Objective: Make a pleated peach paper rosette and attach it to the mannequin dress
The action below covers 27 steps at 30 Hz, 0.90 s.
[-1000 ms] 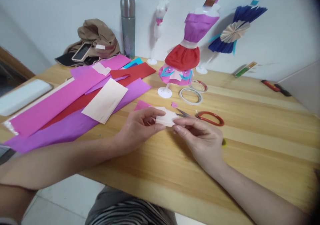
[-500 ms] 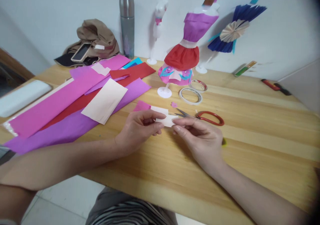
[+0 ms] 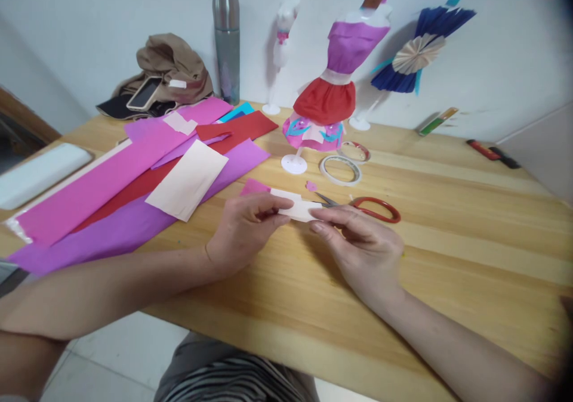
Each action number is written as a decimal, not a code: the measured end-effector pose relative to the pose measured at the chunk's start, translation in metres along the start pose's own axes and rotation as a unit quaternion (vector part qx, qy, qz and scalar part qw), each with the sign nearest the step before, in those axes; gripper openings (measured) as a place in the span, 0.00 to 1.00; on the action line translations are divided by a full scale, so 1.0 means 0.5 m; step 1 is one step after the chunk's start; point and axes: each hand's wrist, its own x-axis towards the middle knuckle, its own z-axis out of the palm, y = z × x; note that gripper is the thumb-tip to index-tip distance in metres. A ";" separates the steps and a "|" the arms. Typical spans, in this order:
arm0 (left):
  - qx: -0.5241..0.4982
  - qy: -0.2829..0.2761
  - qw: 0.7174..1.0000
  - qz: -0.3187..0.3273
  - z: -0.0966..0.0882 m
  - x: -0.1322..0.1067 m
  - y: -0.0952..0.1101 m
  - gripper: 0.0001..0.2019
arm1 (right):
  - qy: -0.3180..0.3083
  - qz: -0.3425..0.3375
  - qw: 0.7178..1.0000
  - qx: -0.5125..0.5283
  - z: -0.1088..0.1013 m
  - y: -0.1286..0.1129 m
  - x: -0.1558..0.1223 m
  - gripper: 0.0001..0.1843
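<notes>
Wooden counter against pale wall. Left hand nearly closed, thumb and fingers pinching one end of strip; right hand likewise on other end. Strip cream, narrow, straight-edged, stretched between fingertips, just in front of scissors. Cream scrap and pink scrap just beyond left hand.
</notes>
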 end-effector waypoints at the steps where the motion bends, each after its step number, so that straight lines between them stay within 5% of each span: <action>1: 0.014 0.001 1.000 0.010 -0.001 0.000 0.000 0.06 | 0.000 -0.003 1.000 -0.006 0.000 0.001 0.000 0.09; 10: 0.124 -0.004 0.987 0.105 -0.008 0.006 0.000 0.06 | -0.001 -0.024 0.999 -0.037 0.002 0.004 0.002 0.09; 18: 0.140 -0.001 0.982 0.128 -0.006 0.011 -0.004 0.07 | -0.005 -0.053 0.996 -0.075 0.004 0.006 0.005 0.05; 27: 0.054 -0.016 0.998 -0.015 0.004 0.013 -0.001 0.06 | -0.026 -0.062 0.986 -0.155 0.002 -0.004 0.006 0.05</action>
